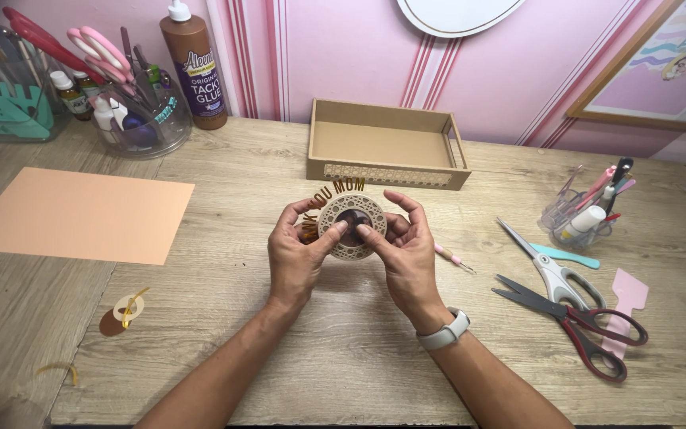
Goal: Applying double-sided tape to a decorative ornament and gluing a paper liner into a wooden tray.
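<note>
Thumbs of left hand (299,254) and right hand (406,250) hide lattice disc (351,226) centre.

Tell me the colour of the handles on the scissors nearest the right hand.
Grey, on the scissors lying open beside the dark red-handled pair; head view.

Both forearms are bare, without sleeves; the right wrist, at five o'clock, wears a pale grey watch band (443,332).

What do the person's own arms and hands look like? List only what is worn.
Both forearms are bare, with no sleeves in view. The right hand has a light grey band like a watch strap at its wrist. The left hand shows no glove, ring or band.
</note>
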